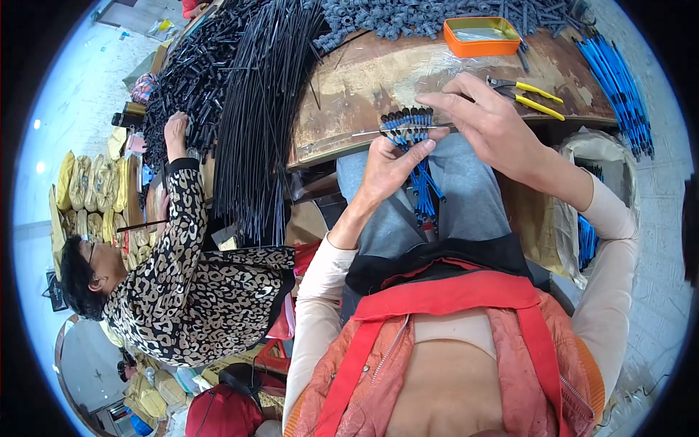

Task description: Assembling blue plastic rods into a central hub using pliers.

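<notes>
My left hand (393,164) is closed around a bundle of thin blue-and-black rods (422,191), held over my lap at the table's near edge. Dark rounded tips (406,115) line up at the bundle's upper end. A thin straight strip (368,133) crosses the bundle just below those tips; I cannot make out how it is fixed. My right hand (484,120) hovers just right of the tips, fingers stretched out toward them and nothing visible in its grasp. Behind it, yellow-handled pliers (535,98) lie on the table.
An orange tin (482,47) stands by a heap of grey fittings (408,16). Long black rods (251,138) and black parts (193,80) cover the left side. Blue rods (611,87) overhang the right end. A co-worker (211,291) reaches in at left; a lined bin (604,146) stands right.
</notes>
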`<state>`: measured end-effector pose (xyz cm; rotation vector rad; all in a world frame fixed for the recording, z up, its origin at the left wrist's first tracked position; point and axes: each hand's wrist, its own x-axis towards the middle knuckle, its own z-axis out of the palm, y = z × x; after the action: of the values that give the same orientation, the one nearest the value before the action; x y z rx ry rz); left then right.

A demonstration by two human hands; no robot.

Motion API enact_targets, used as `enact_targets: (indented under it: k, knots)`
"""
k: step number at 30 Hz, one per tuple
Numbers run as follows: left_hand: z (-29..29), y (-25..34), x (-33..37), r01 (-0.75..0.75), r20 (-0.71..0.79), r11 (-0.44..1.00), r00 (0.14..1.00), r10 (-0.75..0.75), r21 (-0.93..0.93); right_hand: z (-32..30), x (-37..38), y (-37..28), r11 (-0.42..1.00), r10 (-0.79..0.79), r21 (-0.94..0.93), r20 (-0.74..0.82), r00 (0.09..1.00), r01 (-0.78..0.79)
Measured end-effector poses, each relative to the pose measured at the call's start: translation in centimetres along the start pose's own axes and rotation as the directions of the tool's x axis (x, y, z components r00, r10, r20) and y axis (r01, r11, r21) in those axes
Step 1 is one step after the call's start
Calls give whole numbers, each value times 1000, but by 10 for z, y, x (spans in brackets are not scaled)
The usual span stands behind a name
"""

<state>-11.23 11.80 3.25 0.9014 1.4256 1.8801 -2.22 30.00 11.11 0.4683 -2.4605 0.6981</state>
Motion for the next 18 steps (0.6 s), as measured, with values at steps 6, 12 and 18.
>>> enact_targets:
  k: [6,12,18]
  knots:
    - [-2,0,1,10,7,1000,1000,-10,22,1,2,0,993,42,108,-6,999,-41]
    - [-1,4,2,24,28,1000,999,-24,10,-5,5,2,980,-129,-161,-38,991,121]
    - [2,5,1,3,43,1000,999,-4,26,-5,7,-3,986,-145,-91,-30,989,142]
